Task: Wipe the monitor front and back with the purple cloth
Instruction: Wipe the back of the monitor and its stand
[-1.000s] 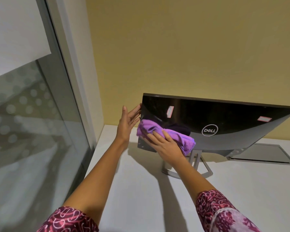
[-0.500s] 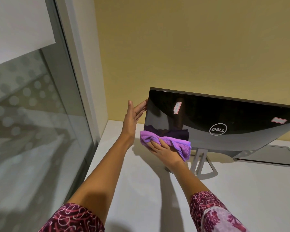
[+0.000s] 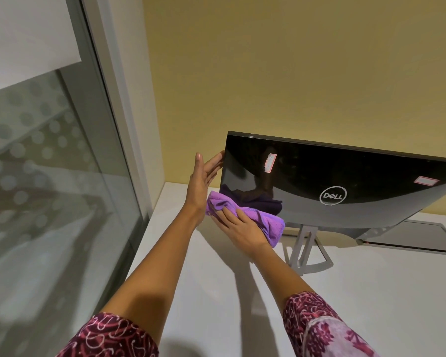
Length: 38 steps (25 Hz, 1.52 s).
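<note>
A bunched purple cloth point(image 3: 267, 222) is pressed by the flat-fingered right hand point(image 3: 238, 226) against the glossy black monitor point(image 3: 332, 171). Its nine-o'clock edge is touched by the straight-fingered left hand point(image 3: 201, 181), above the white worktop point(image 3: 371, 292).

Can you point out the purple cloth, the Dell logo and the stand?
purple cloth point(image 3: 267, 224), head view, its bunched right end
Dell logo point(image 3: 333, 195), head view, middle of the lettering
stand point(image 3: 307, 231), head view, top of its upright leg

"DELL" in a ring stands on the monitor point(image 3: 345, 181) back; its two stickers point(image 3: 269, 163) are too small to read.
</note>
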Tool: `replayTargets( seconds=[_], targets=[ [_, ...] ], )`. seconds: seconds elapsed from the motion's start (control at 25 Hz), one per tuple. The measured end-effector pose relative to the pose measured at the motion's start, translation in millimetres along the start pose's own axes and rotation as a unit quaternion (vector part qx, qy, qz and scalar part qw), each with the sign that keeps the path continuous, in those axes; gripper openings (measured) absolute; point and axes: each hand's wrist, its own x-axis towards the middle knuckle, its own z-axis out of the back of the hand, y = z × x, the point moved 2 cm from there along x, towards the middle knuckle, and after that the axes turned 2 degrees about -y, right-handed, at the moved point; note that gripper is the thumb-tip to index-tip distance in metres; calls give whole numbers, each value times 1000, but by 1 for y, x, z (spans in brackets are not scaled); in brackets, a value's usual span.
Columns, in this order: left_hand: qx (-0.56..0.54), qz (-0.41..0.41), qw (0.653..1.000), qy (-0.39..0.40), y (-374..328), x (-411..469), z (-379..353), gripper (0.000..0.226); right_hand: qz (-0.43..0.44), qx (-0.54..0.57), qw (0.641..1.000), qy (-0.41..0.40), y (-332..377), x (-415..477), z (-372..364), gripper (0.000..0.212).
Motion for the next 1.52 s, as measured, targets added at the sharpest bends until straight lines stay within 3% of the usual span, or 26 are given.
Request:
replayTargets(
  seconds=[0.28, 0.52, 0.68, 0.8, 1.2, 1.4, 1.52],
  targets=[
    [-1, -3, 1000, -7, -2, 0, -6, 49, 48, -149, 988, 10, -2, -12, -28, 80],
    [-43, 19, 999, -16, 8, 1, -4, 51, 7, -113, 992, 54, -1, -58, -54, 76],
    [-41, 58, 997, -31, 27, -4, -1, 54, -37, -69, 997, 7, 2, -39, -34, 81],
    [-35, 75, 996, -38, 28, -6, -1, 55, -8, -124, 991, -39, 8, -2, -16, 79],
    [-25, 64, 997, -41, 26, -4, -2, 60, 66, -236, 969, 19, 0, -21, -50, 83],
    [-34, 57, 996, -53, 25, -6, -7, 53, -41, -159, 983, 77, -10, -80, -68, 77],
    [-18, 58, 995, -80, 27, -10, -14, 54, -101, 6, 995, -2, -21, -97, -41, 85]
  ],
)
